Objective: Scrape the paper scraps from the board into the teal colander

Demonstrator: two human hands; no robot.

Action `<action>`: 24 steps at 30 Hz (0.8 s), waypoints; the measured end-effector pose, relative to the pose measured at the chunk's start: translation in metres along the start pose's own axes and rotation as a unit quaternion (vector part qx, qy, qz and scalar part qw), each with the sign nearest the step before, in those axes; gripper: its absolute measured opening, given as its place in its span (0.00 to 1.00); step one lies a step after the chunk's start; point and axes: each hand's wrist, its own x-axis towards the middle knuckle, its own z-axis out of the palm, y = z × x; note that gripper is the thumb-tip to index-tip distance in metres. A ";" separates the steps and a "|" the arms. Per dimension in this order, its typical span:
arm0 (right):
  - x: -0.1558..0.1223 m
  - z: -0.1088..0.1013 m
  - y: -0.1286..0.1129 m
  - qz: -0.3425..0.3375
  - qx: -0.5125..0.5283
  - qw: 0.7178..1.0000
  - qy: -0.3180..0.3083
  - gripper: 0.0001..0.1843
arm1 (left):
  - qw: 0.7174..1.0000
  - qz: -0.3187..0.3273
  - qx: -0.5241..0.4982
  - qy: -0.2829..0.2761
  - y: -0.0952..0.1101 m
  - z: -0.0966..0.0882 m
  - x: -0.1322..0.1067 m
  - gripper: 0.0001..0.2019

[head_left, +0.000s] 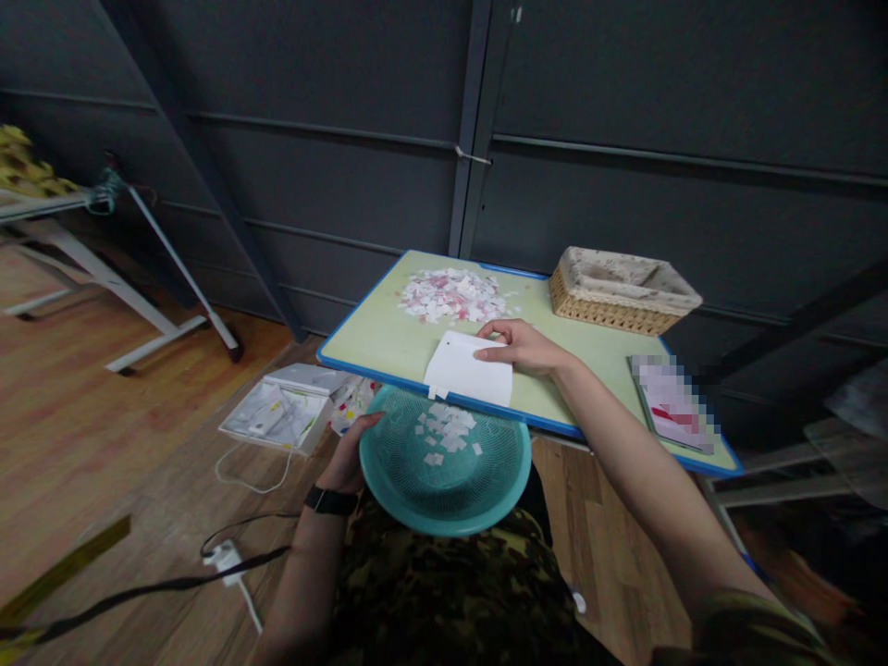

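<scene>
My right hand (522,347) has its thumb on top of a white card (468,368) and its fingers behind the far edge, gripping it. The card lies at the front edge of the table, and a few small white paper pieces (437,392) sit at its near corner. Below that edge, a green plastic basin (444,513) rests on my lap with small white paper squares (450,428) in it. My left hand (351,453) holds the basin's left rim, its fingers partly hidden. Farther back on the table is a heap of white and pink paper scraps (454,294).
The yellow-green table (375,328) has a blue edge. A cloth-lined wicker basket (621,291) stands at its back right, with a partly pixelated flat item (670,402) nearer me. Left on the floor are an open white box (277,412), cables and a power strip (226,560).
</scene>
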 end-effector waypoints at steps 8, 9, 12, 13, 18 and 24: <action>0.000 -0.005 -0.005 -0.002 0.117 0.990 0.085 0.21 | 1.000 0.006 -0.004 0.005 -0.001 0.000 0.001 0.13; 0.000 -0.008 -0.004 -0.013 0.133 0.982 0.131 0.21 | 1.000 0.005 -0.003 0.000 -0.001 0.000 0.001 0.13; 0.001 -0.017 -0.003 -0.054 0.144 0.955 0.252 0.20 | 1.000 0.004 -0.002 -0.015 -0.001 0.000 0.001 0.13; 0.001 -0.020 -0.003 -0.065 0.138 0.947 0.281 0.20 | 1.000 0.005 -0.002 -0.018 -0.001 0.000 0.001 0.13; 0.003 -0.011 -0.004 -0.043 0.102 0.950 0.291 0.21 | 0.999 0.017 0.002 -0.031 0.000 0.002 -0.001 0.11; 0.011 0.040 0.000 0.052 0.130 0.956 0.257 0.22 | 0.999 0.018 -0.004 -0.042 0.001 0.001 -0.001 0.09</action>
